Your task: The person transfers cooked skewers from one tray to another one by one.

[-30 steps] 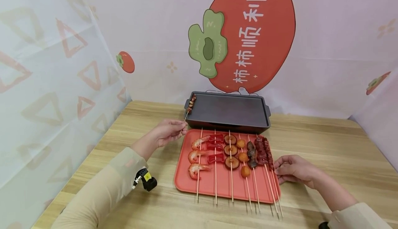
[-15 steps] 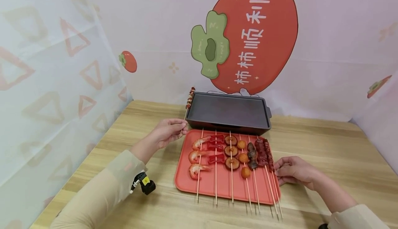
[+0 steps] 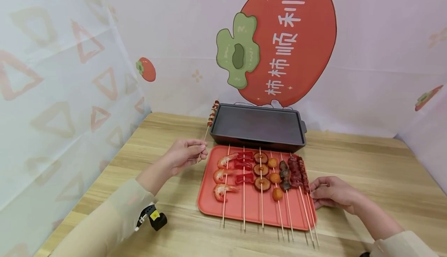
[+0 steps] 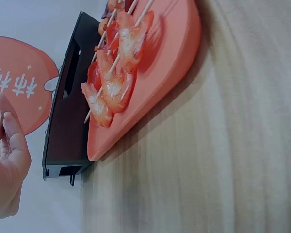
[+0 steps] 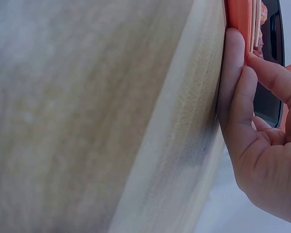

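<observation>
Skewers point(image 3: 260, 179) side by side on tray point(image 3: 206, 202), grill pan point(image 3: 257, 127) just behind, both on table point(image 3: 366, 171)

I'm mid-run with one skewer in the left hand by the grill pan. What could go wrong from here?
1. The left hand pinches the small skewer only at its bare lower end, with the meat far up top; that grip may let it swing or slip.
2. The skewer's top sits beside the grill pan corner and could knock against its rim.
3. The right hand rests at the red tray edge, close to the outermost stick ends; a nudge might shift them.
</observation>
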Motion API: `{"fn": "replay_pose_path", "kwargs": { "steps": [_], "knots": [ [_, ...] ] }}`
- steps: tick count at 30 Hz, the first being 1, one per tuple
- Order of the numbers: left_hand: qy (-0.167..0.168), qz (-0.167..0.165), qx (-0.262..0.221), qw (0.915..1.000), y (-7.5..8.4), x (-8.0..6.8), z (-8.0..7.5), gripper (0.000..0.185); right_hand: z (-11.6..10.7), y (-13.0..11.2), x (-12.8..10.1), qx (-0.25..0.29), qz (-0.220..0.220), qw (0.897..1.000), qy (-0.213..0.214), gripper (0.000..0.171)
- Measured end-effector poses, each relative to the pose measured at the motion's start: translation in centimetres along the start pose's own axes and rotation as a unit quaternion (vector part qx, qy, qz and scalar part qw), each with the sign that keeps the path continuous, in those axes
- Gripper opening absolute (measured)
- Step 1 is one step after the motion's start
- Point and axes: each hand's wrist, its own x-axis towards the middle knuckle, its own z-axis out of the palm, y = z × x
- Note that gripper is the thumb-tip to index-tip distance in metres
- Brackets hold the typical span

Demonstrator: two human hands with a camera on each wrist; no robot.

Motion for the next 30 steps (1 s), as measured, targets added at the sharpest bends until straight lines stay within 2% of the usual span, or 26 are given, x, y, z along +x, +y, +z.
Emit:
{"fn": "replay_pose_path", "kwargs": {
  "steps": [5, 15, 20, 26, 30],
  "knots": [
    [-0.008, 0.006, 0.008, 0.9999, -0.7, -0.8, 0.1, 0.038, -0.1, -0.1, 0.1, 0.002, 0.003, 1.000, -0.001, 0.020],
    [-0.023, -0.014, 0.020, 0.9994, -1.4, -2.4, 0.6, 0.041, 0.1, 0.1, -0.1, 0.009, -0.004, 1.000, -0.001, 0.024],
    [-0.033, -0.014, 0.020, 0.9992, -1.7, -3.2, 0.7, 0.039, 0.0, 0.1, -0.2, 0.006, -0.004, 1.000, -0.001, 0.024],
    [-0.037, -0.019, 0.027, 0.9988, -2.5, -4.4, 0.4, 0.038, 0.0, 0.2, -0.2, 0.005, -0.007, 1.000, -0.007, 0.024],
    [-0.052, -0.013, 0.031, 0.9981, -2.9, -5.0, 0.1, 0.034, 0.0, 0.2, -0.2, 0.006, -0.006, 1.000, -0.002, 0.025]
  ]
}}
